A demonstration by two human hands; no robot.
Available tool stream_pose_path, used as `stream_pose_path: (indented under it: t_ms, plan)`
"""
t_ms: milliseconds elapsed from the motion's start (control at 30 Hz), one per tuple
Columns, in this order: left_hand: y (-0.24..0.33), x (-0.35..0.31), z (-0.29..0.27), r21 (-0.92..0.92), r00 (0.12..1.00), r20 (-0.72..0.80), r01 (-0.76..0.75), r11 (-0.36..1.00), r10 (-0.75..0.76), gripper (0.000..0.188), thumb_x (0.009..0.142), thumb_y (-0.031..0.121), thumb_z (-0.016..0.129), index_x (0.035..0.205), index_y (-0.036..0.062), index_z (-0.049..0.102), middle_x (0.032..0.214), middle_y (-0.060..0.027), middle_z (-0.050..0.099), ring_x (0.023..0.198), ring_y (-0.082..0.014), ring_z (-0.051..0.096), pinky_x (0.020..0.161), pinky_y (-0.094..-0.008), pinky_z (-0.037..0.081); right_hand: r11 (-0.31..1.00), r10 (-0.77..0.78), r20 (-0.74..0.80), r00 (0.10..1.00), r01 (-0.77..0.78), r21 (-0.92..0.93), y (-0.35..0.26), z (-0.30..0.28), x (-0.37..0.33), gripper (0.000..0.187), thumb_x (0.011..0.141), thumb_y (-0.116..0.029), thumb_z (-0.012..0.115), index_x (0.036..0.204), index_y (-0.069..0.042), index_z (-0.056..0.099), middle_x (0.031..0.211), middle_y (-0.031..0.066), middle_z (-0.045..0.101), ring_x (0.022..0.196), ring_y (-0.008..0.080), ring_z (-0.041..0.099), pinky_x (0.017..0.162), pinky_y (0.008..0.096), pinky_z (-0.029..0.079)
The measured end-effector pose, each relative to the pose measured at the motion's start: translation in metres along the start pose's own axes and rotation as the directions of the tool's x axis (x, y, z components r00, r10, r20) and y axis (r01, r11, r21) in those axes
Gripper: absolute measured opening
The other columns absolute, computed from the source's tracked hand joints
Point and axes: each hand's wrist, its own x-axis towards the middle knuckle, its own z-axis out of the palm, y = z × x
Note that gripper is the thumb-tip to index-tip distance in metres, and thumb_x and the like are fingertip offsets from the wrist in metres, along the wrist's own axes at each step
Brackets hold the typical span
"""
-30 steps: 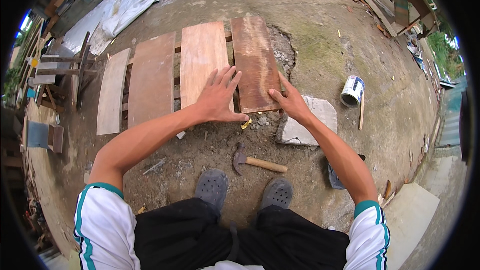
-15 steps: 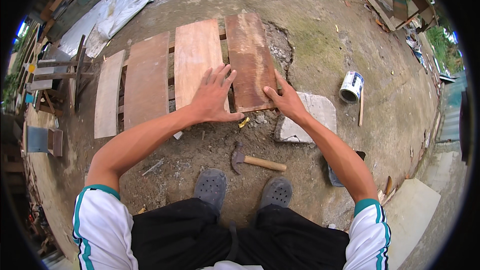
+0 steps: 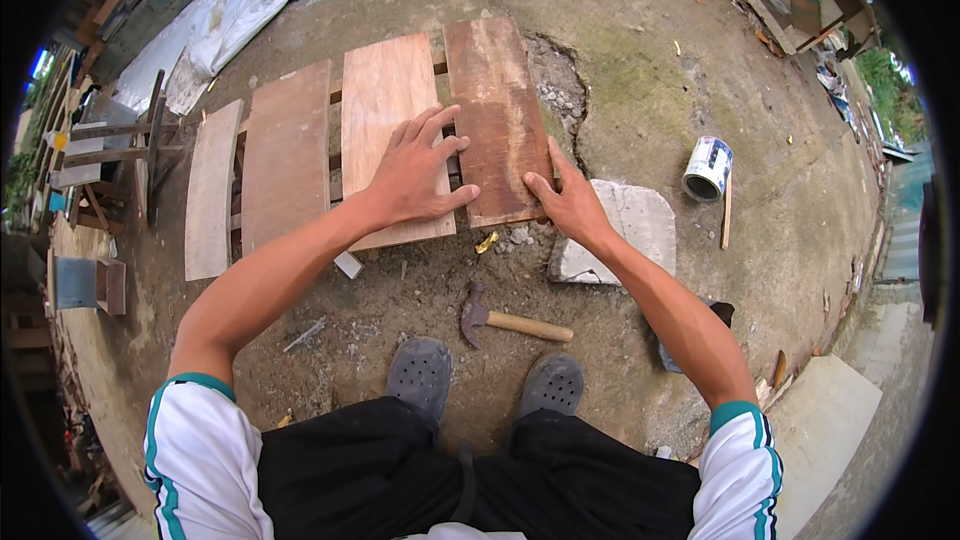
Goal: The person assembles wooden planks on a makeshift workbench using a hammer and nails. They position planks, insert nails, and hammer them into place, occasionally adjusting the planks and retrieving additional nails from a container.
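Note:
Several wooden planks lie side by side on cross battens on the dirt ground. My left hand point(image 3: 418, 172) rests flat, fingers spread, across the gap between the light plank point(image 3: 385, 110) and the dark reddish plank point(image 3: 497, 110). My right hand point(image 3: 570, 202) presses against the near right corner of the dark reddish plank, fingers on its edge. Two more planks, a brown one point(image 3: 289, 155) and a pale narrow one point(image 3: 212, 190), lie further left. A claw hammer point(image 3: 510, 320) with a wooden handle lies on the ground in front of my feet.
A flat concrete slab point(image 3: 630, 230) sits right of my right hand. A tin can point(image 3: 707, 168) lies on its side with a stick beside it. A cracked hole point(image 3: 560, 90) opens beyond the planks. Wooden frames point(image 3: 110, 150) and a tarp point(image 3: 240, 20) stand at left.
The view has shifted slightly; both hands stay on the planks, the left hand sliding a little toward the gap and the dark plank's near end looking nudged into line.

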Motion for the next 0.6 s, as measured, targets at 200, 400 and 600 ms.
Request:
stream_pose_path:
  t_ms: [200, 400, 600]
  plan:
    - [-0.003, 0.046, -0.029, -0.027, 0.958, 0.283, 0.048, 0.998, -0.038, 0.063, 0.089, 0.057, 0.069, 0.117, 0.001, 0.064, 0.147, -0.021, 0.051, 0.141, -0.0397, 0.043, 0.116, -0.0495, 0.035, 0.998, -0.033, -0.012, 0.999, 0.032, -0.058, -0.005, -0.005, -0.003, 0.082, 0.102, -0.041, 0.059, 0.162, -0.001, 0.019, 0.128, 0.0333, 0.063, 0.116, 0.0435, 0.065, 0.1, 0.0455, 0.05]
    - [-0.003, 0.128, 0.007, -0.077, 0.924, 0.046, 0.382, 0.921, -0.379, 0.075, 0.095, 0.061, 0.055, 0.138, -0.0011, 0.055, 0.157, -0.0283, 0.037, 0.147, -0.043, 0.032, 0.122, -0.0501, 0.025, 0.997, -0.058, 0.002, 0.998, 0.058, -0.049, -0.013, -0.012, -0.001, 0.08, 0.101, -0.037, 0.06, 0.16, 0.001, 0.021, 0.116, 0.0366, 0.067, 0.107, 0.0474, 0.068, 0.095, 0.0471, 0.052]
    - [0.003, 0.137, 0.061, 0.058, 0.889, -0.073, 0.456, 0.888, -0.451, 0.082, 0.101, 0.06, 0.042, 0.16, 0.0042, 0.029, 0.165, -0.0289, 0.02, 0.155, -0.0422, 0.014, 0.126, -0.0548, 0.008, 0.998, 0.055, 0.111, 0.992, -0.054, -0.014, -0.026, -0.016, 0.0, 0.082, 0.101, -0.03, 0.059, 0.159, 0.004, 0.012, 0.112, 0.0427, 0.064, 0.105, 0.0554, 0.065, 0.095, 0.0538, 0.051]
